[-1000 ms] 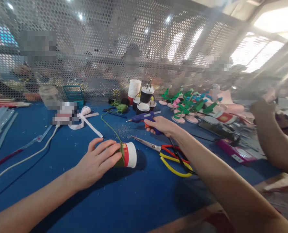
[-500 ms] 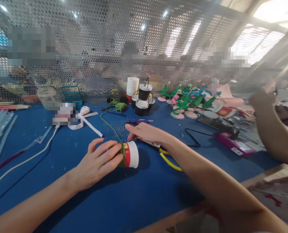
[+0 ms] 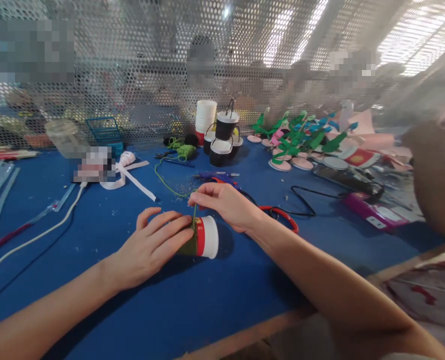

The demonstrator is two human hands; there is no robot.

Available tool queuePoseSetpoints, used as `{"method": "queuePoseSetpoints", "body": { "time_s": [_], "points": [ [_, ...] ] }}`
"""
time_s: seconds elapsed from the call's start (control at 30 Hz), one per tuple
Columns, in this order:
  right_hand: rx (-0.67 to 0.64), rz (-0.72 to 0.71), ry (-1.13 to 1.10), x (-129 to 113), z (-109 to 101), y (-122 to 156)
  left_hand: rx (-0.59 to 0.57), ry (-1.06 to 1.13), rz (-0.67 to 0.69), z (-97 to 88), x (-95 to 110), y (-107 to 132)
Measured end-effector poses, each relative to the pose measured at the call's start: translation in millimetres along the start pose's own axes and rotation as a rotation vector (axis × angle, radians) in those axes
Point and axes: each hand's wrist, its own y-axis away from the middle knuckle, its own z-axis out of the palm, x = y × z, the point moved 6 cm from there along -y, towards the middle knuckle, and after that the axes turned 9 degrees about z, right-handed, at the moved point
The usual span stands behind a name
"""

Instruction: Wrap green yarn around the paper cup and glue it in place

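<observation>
A paper cup point(image 3: 208, 237) lies on its side, its white rim facing right, with a red printed band and green yarn wound around its body. My left hand point(image 3: 160, 245) rests over the cup, fingers curved around the wrapped part and holding it. My right hand point(image 3: 222, 202) pinches a strand of green yarn point(image 3: 194, 215) just above the cup, pulling it upright from the winding. That strand runs back across the table to a green yarn ball point(image 3: 185, 151). The cup's far end is hidden under my left hand.
Beyond my right hand lies a blue glue gun point(image 3: 218, 177); a red looped handle point(image 3: 288, 218) shows beside my forearm. Black mini buckets point(image 3: 219, 153), stacked white cups point(image 3: 206, 116) and green-leaved craft flowers point(image 3: 282, 152) stand behind. At right are a purple box point(image 3: 372, 212) and another person's arm point(image 3: 434, 185).
My right hand has closed in a pinch on the yarn and raised it from the cup. Yellow handles seen beside my right forearm earlier no longer show. The view has tilted slightly down.
</observation>
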Motion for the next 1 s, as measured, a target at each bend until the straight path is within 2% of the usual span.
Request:
{"method": "queuePoseSetpoints", "body": {
  "time_s": [0.13,0.33,0.57,1.0],
  "points": [
    [0.087,-0.096,0.109,-8,-10,1,-0.017,0.083,-0.08,4.6,-3,1],
    [0.143,-0.134,0.272,-9,-14,1,0.001,0.184,-0.116,6.3,-4,-1],
    [0.082,-0.125,0.304,-4,-8,0,-0.003,0.167,-0.029,0.5,3,-3],
    [-0.016,0.016,0.302,4,3,0,0.014,0.071,0.058,-4.9,9,0]
  ]
}}
